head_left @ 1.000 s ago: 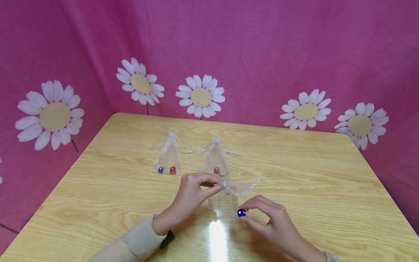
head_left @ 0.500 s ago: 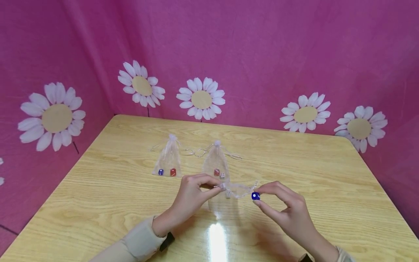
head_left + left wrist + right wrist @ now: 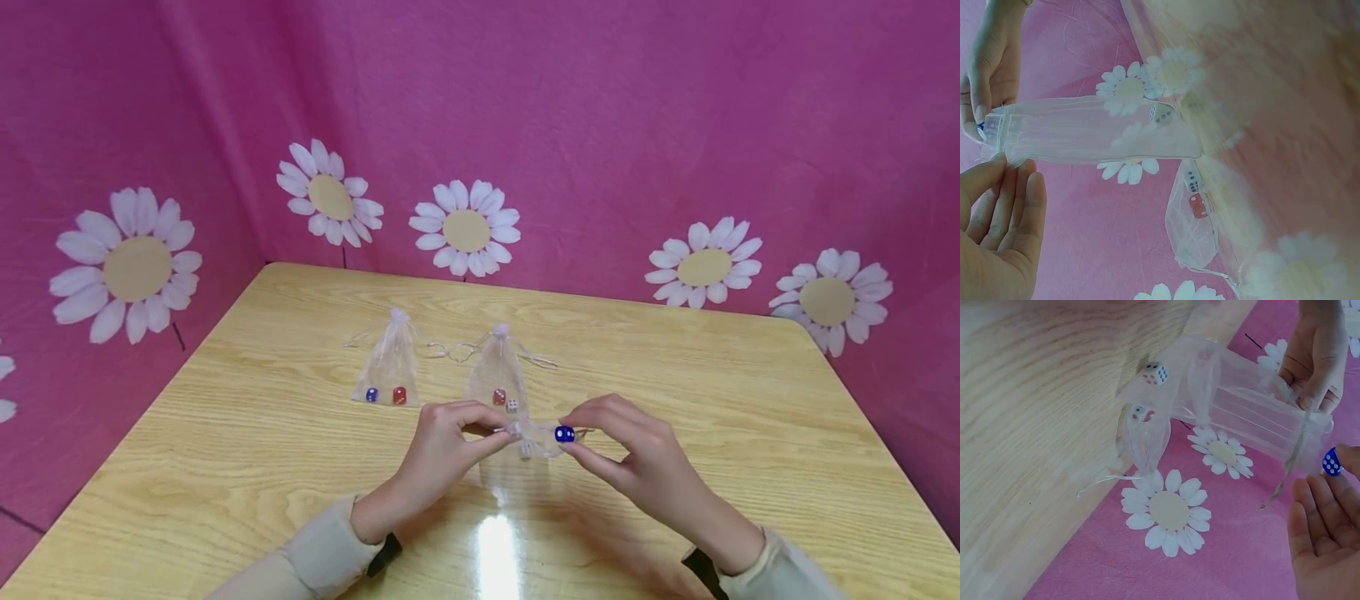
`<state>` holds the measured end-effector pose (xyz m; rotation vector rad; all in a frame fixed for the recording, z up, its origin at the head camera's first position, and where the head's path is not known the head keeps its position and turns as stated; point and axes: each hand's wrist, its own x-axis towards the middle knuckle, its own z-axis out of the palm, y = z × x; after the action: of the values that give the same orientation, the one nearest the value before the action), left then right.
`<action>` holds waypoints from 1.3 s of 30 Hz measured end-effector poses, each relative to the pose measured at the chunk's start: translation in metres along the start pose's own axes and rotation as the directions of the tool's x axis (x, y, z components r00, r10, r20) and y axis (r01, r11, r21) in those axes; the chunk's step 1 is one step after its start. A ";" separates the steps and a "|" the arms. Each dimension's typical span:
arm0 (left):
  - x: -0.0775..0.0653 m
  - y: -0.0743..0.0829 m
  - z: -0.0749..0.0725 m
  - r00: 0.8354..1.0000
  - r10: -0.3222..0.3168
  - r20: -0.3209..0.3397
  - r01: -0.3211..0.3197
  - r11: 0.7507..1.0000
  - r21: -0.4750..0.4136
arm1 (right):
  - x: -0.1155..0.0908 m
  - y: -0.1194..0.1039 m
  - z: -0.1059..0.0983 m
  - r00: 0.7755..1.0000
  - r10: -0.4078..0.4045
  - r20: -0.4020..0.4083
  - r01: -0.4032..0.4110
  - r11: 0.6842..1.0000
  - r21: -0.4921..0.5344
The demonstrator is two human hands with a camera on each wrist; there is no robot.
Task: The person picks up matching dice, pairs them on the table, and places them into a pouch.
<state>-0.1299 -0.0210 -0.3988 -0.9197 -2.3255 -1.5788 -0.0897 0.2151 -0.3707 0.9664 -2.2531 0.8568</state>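
My left hand (image 3: 442, 446) pinches the rim of a sheer white drawstring bag (image 3: 1085, 131), which hangs upright with its mouth open at the top. A white die (image 3: 1155, 373) lies at the bottom of this bag. Between thumb and fingertips, my right hand (image 3: 637, 450) holds a blue die (image 3: 565, 434) at the bag's mouth, close to the right side of the rim. In the right wrist view the blue die shows white pips and sits just beside the opening.
Behind the hands, two tied organza bags lie on the wooden table (image 3: 247, 450). The left bag (image 3: 390, 358) holds a blue and a red die; the other bag (image 3: 497, 367) holds a red and a white die. A pink flowered cloth (image 3: 570, 150) hangs around the table.
My right hand has carried the blue die upward, first to the right and then back left to the bag's mouth. The left hand has kept its grip on the rim.
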 end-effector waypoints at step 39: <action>0.004 -0.003 -0.002 0.988 -0.145 0.062 0.154 0.972 -0.176 | -0.026 0.029 0.002 0.996 0.090 -0.005 -0.089 0.990 0.109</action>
<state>-0.1353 -0.0219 -0.3985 -0.8447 -2.3646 -1.8735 -0.0969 0.2398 -0.3992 0.9119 -2.2755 1.0304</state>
